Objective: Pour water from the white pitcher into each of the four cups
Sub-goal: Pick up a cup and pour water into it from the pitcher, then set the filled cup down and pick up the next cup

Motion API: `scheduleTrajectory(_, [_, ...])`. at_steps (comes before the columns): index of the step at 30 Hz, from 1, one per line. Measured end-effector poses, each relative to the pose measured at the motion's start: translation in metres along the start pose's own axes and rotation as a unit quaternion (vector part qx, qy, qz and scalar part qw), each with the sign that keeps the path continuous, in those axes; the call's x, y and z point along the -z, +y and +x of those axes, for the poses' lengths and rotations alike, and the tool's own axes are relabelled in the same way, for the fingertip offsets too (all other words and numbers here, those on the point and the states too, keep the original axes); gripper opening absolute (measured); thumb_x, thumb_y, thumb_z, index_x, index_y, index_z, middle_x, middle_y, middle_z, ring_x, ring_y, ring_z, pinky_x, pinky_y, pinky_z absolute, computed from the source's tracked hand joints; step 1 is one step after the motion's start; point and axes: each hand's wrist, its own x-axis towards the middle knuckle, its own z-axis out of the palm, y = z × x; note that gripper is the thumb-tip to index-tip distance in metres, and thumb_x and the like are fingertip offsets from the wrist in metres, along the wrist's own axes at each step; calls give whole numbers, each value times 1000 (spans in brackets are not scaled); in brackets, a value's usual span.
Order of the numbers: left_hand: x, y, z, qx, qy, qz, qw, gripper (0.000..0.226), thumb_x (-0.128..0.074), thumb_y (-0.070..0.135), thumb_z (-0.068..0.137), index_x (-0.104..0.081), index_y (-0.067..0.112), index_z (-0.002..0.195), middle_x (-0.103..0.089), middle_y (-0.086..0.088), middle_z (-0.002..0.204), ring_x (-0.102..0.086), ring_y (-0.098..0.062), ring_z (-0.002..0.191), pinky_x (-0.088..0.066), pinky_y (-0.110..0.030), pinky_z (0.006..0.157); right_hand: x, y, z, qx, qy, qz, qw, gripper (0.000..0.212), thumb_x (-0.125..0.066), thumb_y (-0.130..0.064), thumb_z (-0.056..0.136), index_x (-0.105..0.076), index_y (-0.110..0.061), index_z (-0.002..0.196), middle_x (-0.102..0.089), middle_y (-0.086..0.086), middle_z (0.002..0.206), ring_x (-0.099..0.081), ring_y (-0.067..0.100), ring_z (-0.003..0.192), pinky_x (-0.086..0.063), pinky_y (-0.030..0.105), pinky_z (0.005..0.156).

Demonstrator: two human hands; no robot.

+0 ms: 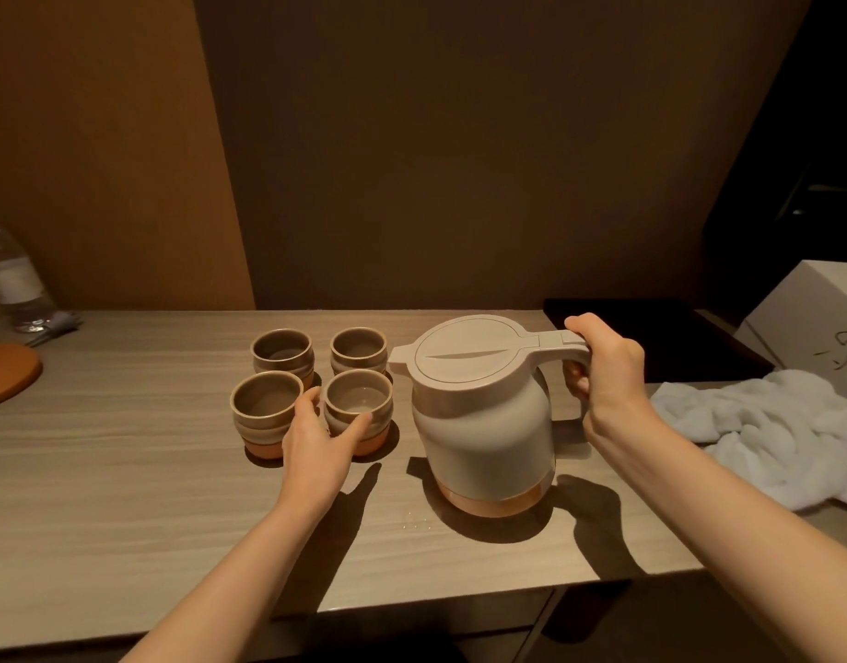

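The white pitcher (479,423) stands upright on the wooden table (124,471), lid on, spout pointing left toward the cups. My right hand (608,370) is wrapped around its handle. Several ribbed ceramic cups sit in a square just left of the pitcher: far left cup (281,350), far right cup (359,349), near left cup (266,406), near right cup (359,404). My left hand (321,447) cradles the near right cup, thumb between the two near cups, fingers on its front. Water glints in the near right cup.
A crumpled white towel (766,433) lies right of the pitcher, with a white box (809,318) behind it. A plastic water bottle (10,279) and an orange round tray (5,375) sit at the far left. Small water drops (414,521) mark the table.
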Motion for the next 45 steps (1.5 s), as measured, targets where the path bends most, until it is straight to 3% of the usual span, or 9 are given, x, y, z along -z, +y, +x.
scheduleTrajectory(5, [28,-2,-5,-62,15,1,998,54,-71,27,86,-47,18,134,-62,0,124,-60,-9,107,-50,-32,93,-3,-4,-13,6,-10,7,1000,34,-60,-25,85,-51,-11,55,-45,-4,45,-37,5,41,-29,20,42])
scheduleTrajectory(9, [53,-3,-7,-107,37,-8,994,32,-66,14,89,-55,23,118,-66,5,107,-63,-5,101,-51,-23,85,-6,-6,-20,17,-22,16,999,34,-60,-23,83,-51,-11,53,-44,-5,43,-36,6,39,-27,20,40])
scheduleTrajectory(12, [67,-7,-6,-137,72,-2,988,28,-66,12,88,-57,22,113,-66,8,97,-63,-3,92,-52,-18,78,-8,-7,-24,14,-25,23,999,33,-61,-23,84,-51,-11,54,-44,-6,42,-37,5,38,-27,19,39])
scheduleTrajectory(15, [76,-16,0,-133,108,1,985,33,-70,14,85,-57,20,114,-64,4,96,-62,-8,87,-49,-15,68,-11,-7,-27,15,-26,21,999,34,-60,-23,84,-52,-12,53,-45,-7,41,-38,5,40,-28,19,41])
scheduleTrajectory(19, [78,-31,10,-85,134,41,986,46,-76,18,79,-53,19,120,-53,0,116,-52,-18,107,-43,-27,85,-16,-6,-29,13,-25,19,999,35,-61,-23,85,-54,-14,52,-47,-6,44,-41,6,44,-29,22,45])
scheduleTrajectory(23, [76,-47,18,-9,90,21,996,77,-83,27,72,-41,19,136,-46,-4,137,-45,-24,126,-43,-44,100,-20,-3,-28,8,-26,13,1000,34,-60,-24,85,-55,-13,54,-49,0,52,-42,8,50,-31,25,49])
scheduleTrajectory(29, [60,-52,20,12,46,-56,997,99,-89,23,64,-31,19,143,-47,-4,141,-45,-19,125,-41,-33,99,-22,1,-23,-2,-27,-4,1000,32,-59,-25,86,-54,-9,58,-48,3,57,-41,7,48,-31,24,49])
scheduleTrajectory(45, [51,-55,38,30,87,-48,995,97,-93,30,56,-37,20,135,-54,-6,131,-52,-26,120,-46,-41,98,-19,5,-14,-1,-16,-10,1000,37,-60,-24,85,-51,-11,52,-43,-2,46,-37,6,40,-29,24,47])
